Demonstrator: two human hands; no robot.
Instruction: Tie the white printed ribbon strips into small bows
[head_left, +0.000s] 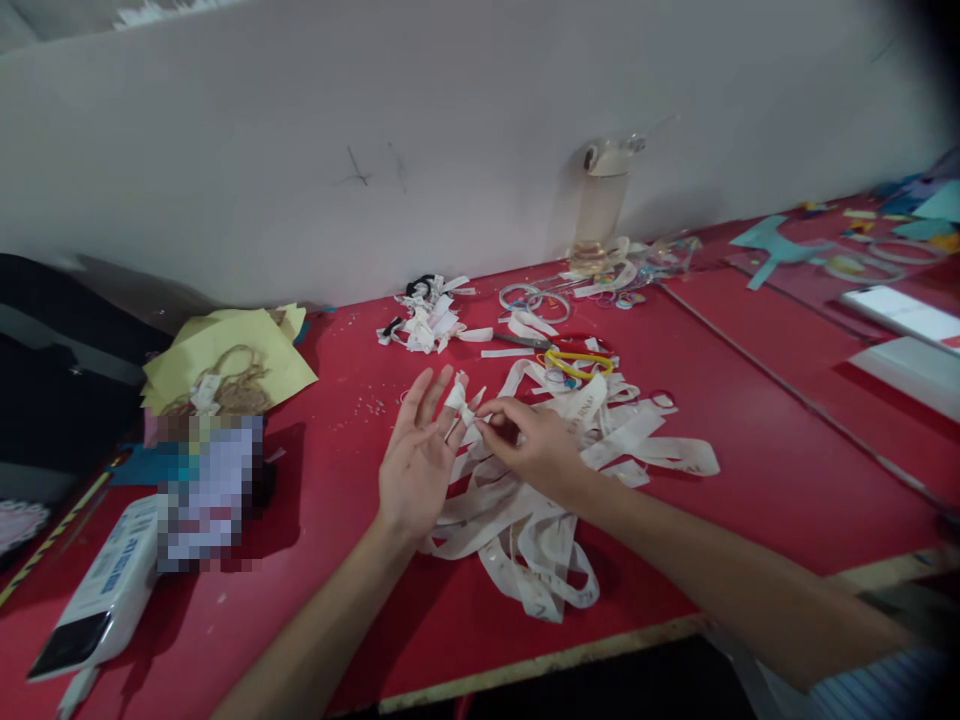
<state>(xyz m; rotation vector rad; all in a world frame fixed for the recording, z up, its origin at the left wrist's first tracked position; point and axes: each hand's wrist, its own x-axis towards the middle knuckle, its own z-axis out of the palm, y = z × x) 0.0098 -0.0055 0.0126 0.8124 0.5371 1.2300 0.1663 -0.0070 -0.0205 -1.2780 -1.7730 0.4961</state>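
A small white ribbon bow (459, 400) is between my two hands, above a loose heap of printed white ribbon (517, 500). My left hand (420, 470) appears to hold the bow at its thumb side, while its other fingers are stretched up and fanned out. From the right, my right hand (534, 440) pinches at the bow's knot or tail with thumb and forefinger. A thin pale tip sticks out below the bow; what it is cannot be made out. Just beyond my right hand, scissors (577, 362) with red and yellow handles lie on the ribbons.
Several finished-looking white bows (431, 318) are piled at the back of the red table (330, 480). Clear rings (534, 300) and a bottle (600, 215) stand near the wall. Yellow paper (277, 365) and a white power bank (112, 580) lie left; a phone (904, 312) lies right.
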